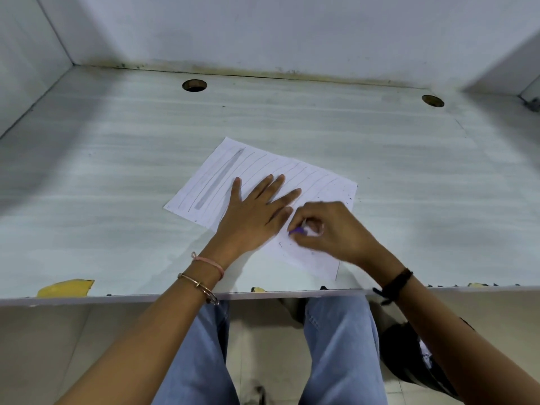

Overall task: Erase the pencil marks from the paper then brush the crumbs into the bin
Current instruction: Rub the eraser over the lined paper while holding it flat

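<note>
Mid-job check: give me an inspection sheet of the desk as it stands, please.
Surface: pale desk, front edge chipped, with a yellow patch.
Job's things: paper lying askew; a thick grey pencil mark and thin lines unerased; purple eraser on its near right part; bin not in view.
Clutter: dark crumbs near the paper's right edge.
Hands: left hand flat on the paper; right hand pinches the eraser.
Cables: nothing seen.
Surroundings: a round hole back left, another back right; white partition walls around.
</note>
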A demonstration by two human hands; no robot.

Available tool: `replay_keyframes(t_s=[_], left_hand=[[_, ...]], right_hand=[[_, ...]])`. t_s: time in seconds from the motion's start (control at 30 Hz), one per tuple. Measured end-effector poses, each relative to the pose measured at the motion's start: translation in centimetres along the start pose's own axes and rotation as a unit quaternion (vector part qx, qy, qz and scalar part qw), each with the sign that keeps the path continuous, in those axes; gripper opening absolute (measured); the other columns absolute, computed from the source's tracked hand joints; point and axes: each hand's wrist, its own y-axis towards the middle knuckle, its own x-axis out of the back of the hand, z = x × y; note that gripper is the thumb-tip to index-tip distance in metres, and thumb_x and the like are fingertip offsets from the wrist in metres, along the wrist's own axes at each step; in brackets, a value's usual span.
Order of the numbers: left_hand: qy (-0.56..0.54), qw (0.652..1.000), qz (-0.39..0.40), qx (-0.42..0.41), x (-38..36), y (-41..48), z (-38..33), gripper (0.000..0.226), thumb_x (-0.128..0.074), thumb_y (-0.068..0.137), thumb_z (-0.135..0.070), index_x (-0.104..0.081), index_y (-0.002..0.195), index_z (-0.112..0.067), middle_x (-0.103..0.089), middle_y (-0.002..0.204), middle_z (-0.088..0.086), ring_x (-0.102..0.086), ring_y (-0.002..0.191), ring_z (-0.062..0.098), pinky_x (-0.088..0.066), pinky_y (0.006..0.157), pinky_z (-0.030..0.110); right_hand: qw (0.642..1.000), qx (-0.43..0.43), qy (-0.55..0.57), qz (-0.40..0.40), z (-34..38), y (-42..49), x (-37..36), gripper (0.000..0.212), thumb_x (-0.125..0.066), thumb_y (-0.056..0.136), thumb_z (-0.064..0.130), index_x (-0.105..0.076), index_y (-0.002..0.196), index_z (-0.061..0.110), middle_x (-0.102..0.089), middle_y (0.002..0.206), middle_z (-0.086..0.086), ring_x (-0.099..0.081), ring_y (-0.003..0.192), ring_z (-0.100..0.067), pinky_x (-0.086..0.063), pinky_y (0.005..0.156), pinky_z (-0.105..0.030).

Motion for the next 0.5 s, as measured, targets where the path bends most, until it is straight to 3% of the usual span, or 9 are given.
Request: replay_keyframes(t_s=[0.1, 0.3, 0.43, 0.5], left_hand=[[0.008, 1.000, -0.004, -0.006, -0.1, -0.1, -0.1, 0.048, -0.010, 0.103, -0.048, 0.001, 0.150, -0.049, 0.008, 0.162, -0.011, 0.010, 0.149, 0.009, 0.006, 0.114, 0.062], [-0.016, 1.000, -0.003, 0.004, -0.1, -0.1, -0.1, 0.046, -0.009, 0.104, -0.047, 0.001, 0.149, -0.052, 0.008, 0.162, -0.013, 0.011, 0.148, 0.007, 0.008, 0.115, 0.061], [0.001, 1.000, 0.002, -0.003, 0.0, -0.2, -0.2, 0.048, -0.008, 0.103, -0.047, 0.001, 0.150, -0.050, 0.008, 0.162, -0.011, 0.011, 0.148, 0.008, 0.006, 0.114, 0.062], [-0.010, 1.000, 0.006, -0.003, 0.0, -0.2, -0.3, 0.047, -0.009, 0.103, -0.047, 0.001, 0.149, -0.051, 0.009, 0.162, -0.012, 0.012, 0.148, 0.007, 0.007, 0.115, 0.061]], right_hand=[[0.995, 0.007, 0.058, 0.084, 0.8, -1.2, 0.0, 0.009, -0.075, 0.075, 0.005, -0.073, 0.081, 0.011, -0.065, 0.072, 0.011, -0.054, 0.066, -0.003, -0.036, 0.064, -0.008], [0.993, -0.059, 0.016, -0.098, -1.5, 1.8, 1.0, 0.009, -0.073, 0.073, 0.002, -0.069, 0.074, 0.010, -0.057, 0.065, 0.015, -0.050, 0.059, 0.002, -0.032, 0.057, -0.011], [0.999, -0.032, 0.022, 0.010, 0.3, 0.5, 0.0, 0.007, -0.074, 0.074, 0.005, -0.072, 0.077, 0.011, -0.061, 0.065, 0.017, -0.051, 0.058, 0.001, -0.035, 0.059, -0.007], [0.999, -0.044, 0.026, -0.009, -0.3, 1.1, 0.5, 0.006, -0.073, 0.074, 0.004, -0.073, 0.077, 0.009, -0.061, 0.066, 0.017, -0.053, 0.059, 0.004, -0.036, 0.058, -0.006]])
